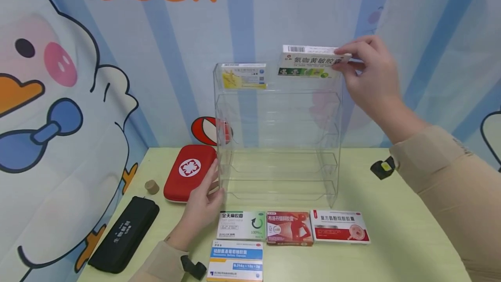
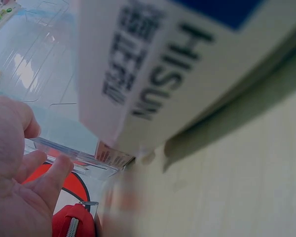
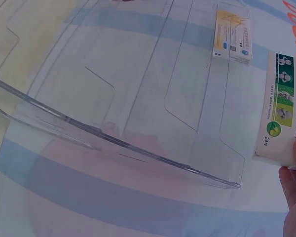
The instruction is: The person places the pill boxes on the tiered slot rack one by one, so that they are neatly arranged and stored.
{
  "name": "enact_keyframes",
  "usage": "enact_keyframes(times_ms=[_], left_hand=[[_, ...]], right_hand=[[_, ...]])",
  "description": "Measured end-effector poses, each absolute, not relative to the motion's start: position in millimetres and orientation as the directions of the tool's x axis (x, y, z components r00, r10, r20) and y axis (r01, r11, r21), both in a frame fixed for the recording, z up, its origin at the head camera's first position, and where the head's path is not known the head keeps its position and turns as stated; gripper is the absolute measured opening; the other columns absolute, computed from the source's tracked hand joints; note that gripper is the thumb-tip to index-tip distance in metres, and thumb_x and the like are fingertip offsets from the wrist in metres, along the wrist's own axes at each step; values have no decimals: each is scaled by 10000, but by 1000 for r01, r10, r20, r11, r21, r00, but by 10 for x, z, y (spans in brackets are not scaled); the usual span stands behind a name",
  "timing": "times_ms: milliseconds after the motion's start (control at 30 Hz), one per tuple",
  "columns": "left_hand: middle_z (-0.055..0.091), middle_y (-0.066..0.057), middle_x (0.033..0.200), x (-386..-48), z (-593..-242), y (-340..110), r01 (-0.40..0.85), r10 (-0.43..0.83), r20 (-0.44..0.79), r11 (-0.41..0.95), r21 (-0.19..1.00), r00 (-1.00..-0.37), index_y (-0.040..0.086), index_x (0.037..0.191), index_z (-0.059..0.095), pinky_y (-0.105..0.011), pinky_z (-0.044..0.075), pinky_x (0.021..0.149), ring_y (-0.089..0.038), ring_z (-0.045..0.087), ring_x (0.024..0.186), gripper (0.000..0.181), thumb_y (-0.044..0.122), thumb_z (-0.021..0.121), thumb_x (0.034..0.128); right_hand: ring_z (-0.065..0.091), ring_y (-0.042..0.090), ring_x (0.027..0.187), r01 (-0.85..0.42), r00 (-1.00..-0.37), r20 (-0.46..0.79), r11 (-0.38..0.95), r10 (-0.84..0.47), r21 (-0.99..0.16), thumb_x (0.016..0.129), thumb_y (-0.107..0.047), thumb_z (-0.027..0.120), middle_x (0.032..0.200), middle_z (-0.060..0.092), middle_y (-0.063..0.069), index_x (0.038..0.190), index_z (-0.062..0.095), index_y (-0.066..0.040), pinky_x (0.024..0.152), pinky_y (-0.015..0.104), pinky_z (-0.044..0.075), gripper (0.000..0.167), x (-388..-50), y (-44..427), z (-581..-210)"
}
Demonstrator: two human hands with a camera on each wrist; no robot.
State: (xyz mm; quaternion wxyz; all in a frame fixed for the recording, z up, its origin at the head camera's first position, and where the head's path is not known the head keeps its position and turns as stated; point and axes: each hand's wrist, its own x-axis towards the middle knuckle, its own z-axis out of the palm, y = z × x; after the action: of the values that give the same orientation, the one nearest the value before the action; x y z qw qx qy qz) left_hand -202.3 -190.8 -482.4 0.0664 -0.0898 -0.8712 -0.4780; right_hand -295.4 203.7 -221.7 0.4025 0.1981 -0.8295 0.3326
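Observation:
My right hand (image 1: 369,66) pinches the right end of a white and green medicine box (image 1: 307,62). That box is tilted slightly above the top tier of a clear acrylic tiered rack (image 1: 279,95), on the right side. In the right wrist view, the held box (image 3: 281,108) is apart from the rack's edge. A yellow and white medicine box (image 1: 244,76) stands in the top tier at the left. My left hand (image 1: 201,206) rests against the rack's lower left side with fingers extended; in the left wrist view its fingertips reach the rack's edge.
In front of the rack lie a green-white box (image 1: 241,225), a red box (image 1: 289,229), a red-white box (image 1: 339,226) and a blue-white box (image 1: 235,262). To the left are a red zip case (image 1: 182,160), a black pouch (image 1: 124,234) and a small cork-like piece (image 1: 151,186).

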Motion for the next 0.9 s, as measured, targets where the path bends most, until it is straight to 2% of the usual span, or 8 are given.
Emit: enact_keyframes(times_ms=[133, 267, 600, 733, 900], left_hand=[[517, -69, 1716, -2022, -4832, -1917, 221, 95, 202, 529, 820, -975, 501, 1742, 176, -484, 602, 1111, -387, 597, 1513, 983, 84, 712, 1031], [523, -70, 1712, -2022, -4828, -1921, 225, 93, 207, 526, 820, -974, 510, 1738, 180, -487, 604, 1106, -388, 602, 1508, 984, 85, 715, 1029], [522, -58, 1713, -2029, -4840, -1915, 235, 99, 216, 527, 817, -972, 507, 1739, 177, -468, 610, 1097, -380, 607, 1505, 983, 99, 719, 1028], [519, -59, 1716, -2023, -4832, -1915, 239, 103, 217, 522, 819, -971, 503, 1740, 178, -464, 608, 1099, -381, 604, 1508, 978, 100, 715, 1029], [519, -58, 1715, -2023, -4832, -1915, 239, 103, 218, 523, 818, -971, 505, 1739, 180, -468, 611, 1099, -380, 606, 1505, 978, 97, 715, 1029]], right_hand=[[751, 230, 1179, -560, -617, 787, 714, -21, -421, 1030, 6, 712, 1268, 610, 157, 1207, 757, 28, 1038, 162, 606, 184, -3076, 1985, -2135], [737, 214, 1250, -515, -648, 761, 727, 16, -454, 1058, -19, 681, 1326, 602, 134, 1247, 737, 16, 1090, 219, 605, 201, -3176, 1955, -2087], [705, 191, 1278, -412, -732, 668, 695, 132, -589, 1044, 19, 670, 1332, 564, 54, 1246, 725, 25, 1099, 217, 600, 210, -3358, 1970, -2178], [714, 211, 1278, -392, -753, 646, 703, 125, -593, 1042, 18, 670, 1315, 555, 79, 1256, 723, 19, 1089, 223, 610, 220, -3389, 1983, -2260], [723, 277, 1259, -383, -768, 634, 729, 90, -567, 1053, 15, 652, 1368, 560, 154, 1287, 711, 8, 1114, 336, 627, 241, -3396, 1976, -2338]])
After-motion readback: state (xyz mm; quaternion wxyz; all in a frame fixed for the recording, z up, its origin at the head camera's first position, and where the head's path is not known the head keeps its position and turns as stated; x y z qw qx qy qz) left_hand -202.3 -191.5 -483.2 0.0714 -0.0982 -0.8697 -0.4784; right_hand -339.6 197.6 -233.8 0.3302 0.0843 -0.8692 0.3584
